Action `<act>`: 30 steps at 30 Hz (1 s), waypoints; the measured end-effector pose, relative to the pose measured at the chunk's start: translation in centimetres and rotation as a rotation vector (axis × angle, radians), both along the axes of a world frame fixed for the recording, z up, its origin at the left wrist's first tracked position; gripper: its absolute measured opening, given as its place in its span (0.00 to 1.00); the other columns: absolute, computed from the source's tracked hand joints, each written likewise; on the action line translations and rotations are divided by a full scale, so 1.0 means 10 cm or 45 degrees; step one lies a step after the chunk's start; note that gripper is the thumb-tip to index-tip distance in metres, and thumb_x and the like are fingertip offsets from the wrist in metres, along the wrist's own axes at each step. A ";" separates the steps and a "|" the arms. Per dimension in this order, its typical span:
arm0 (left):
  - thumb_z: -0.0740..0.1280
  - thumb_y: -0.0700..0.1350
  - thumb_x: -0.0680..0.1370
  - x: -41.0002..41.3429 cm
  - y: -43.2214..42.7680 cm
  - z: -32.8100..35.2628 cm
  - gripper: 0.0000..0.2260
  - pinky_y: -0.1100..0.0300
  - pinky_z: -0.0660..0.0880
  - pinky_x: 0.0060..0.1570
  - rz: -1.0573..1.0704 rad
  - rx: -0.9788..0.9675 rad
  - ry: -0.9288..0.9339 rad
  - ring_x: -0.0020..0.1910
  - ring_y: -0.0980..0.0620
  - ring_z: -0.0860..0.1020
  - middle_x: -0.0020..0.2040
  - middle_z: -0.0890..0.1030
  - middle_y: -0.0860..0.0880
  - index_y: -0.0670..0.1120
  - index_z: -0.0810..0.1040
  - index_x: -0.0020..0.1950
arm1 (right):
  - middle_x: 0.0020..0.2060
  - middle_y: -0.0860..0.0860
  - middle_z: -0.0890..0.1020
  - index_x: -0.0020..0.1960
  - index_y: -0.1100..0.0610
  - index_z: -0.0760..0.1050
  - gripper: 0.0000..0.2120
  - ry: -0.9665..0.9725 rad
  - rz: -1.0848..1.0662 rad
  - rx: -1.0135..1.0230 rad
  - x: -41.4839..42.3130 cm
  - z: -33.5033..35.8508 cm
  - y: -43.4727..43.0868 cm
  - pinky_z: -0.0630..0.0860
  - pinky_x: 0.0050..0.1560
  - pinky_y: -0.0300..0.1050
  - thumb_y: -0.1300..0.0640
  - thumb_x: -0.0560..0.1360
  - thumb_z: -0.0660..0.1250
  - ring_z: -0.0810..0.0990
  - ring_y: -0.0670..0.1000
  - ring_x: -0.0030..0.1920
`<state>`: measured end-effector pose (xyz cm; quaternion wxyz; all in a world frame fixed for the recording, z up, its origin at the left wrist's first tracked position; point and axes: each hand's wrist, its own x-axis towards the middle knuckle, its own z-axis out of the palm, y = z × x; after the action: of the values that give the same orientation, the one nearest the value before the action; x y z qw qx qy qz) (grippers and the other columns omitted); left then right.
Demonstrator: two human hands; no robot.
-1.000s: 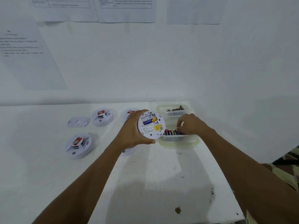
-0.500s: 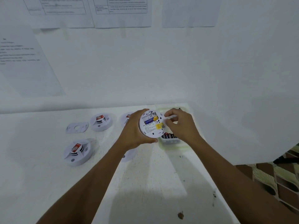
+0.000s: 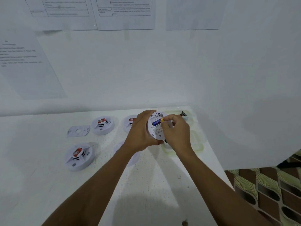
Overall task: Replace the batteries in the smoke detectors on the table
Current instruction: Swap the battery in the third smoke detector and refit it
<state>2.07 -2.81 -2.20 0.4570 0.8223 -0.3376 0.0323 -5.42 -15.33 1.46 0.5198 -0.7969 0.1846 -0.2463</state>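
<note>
Where a white table (image 3: 48,185) meets a white wall hung with printed sheets (image 3: 123,12), a person's two bare arms reach in from the near edge. Two clear plastic containers stand at the table's far right: the nearer container (image 3: 197,145) is mostly hidden behind the hands, and the far container (image 3: 187,115) shows dark batteries inside. Three smoke detectors rest face up on the table, each with a red label: one at near left (image 3: 78,156), one farther back (image 3: 102,124), and a third (image 3: 130,122) partly hidden behind the left hand. A flat white mounting plate (image 3: 78,131) lies just left of the far detector.

The left hand (image 3: 141,132) holds a fourth smoke detector (image 3: 157,128) above the table, in front of the containers, its back turned toward the camera, fingers curled round its rim. In its open compartment sits a blue and yellow battery (image 3: 156,122). The right hand (image 3: 176,132) has thumb and fingertips pinched together at the yellow end of that battery, touching it.
</note>
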 end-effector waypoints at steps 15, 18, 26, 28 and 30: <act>0.65 0.79 0.57 -0.08 -0.07 0.05 0.36 0.51 0.63 0.72 -0.077 -0.059 0.029 0.67 0.48 0.70 0.62 0.69 0.62 0.73 0.65 0.63 | 0.41 0.45 0.81 0.42 0.52 0.77 0.05 -0.127 -0.031 -0.181 0.06 0.13 -0.07 0.75 0.44 0.36 0.56 0.73 0.72 0.79 0.43 0.44; 0.76 0.68 0.58 -0.05 -0.02 0.09 0.42 0.47 0.69 0.68 -0.031 -0.059 0.026 0.66 0.50 0.72 0.65 0.74 0.57 0.65 0.65 0.69 | 0.38 0.46 0.83 0.44 0.55 0.79 0.04 -0.169 0.058 -0.064 0.07 0.21 -0.28 0.72 0.39 0.28 0.60 0.72 0.74 0.80 0.38 0.39; 0.83 0.52 0.55 0.09 0.16 0.09 0.45 0.55 0.67 0.67 0.018 -0.016 0.007 0.66 0.58 0.68 0.61 0.68 0.69 0.60 0.65 0.67 | 0.44 0.52 0.85 0.45 0.55 0.82 0.03 0.491 0.348 -0.696 0.17 0.07 -1.06 0.78 0.45 0.41 0.61 0.73 0.72 0.82 0.48 0.40; 0.83 0.51 0.55 0.10 0.14 0.10 0.45 0.61 0.67 0.64 0.007 -0.020 0.025 0.65 0.59 0.68 0.61 0.68 0.69 0.59 0.65 0.67 | 0.48 0.51 0.84 0.47 0.55 0.83 0.03 0.714 0.460 -0.895 0.24 -0.04 -1.05 0.76 0.45 0.40 0.60 0.73 0.72 0.81 0.49 0.41; 0.83 0.51 0.55 0.11 0.13 0.09 0.45 0.67 0.65 0.62 0.004 -0.026 0.028 0.64 0.62 0.67 0.61 0.67 0.70 0.61 0.64 0.67 | 0.50 0.52 0.83 0.47 0.55 0.83 0.03 0.834 0.488 -0.946 0.28 -0.12 -1.04 0.78 0.45 0.42 0.60 0.74 0.71 0.81 0.49 0.39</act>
<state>3.19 -1.55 -1.29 0.4691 0.8183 -0.3309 0.0276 -2.64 -25.73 0.27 0.1532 -0.9820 0.0885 0.0661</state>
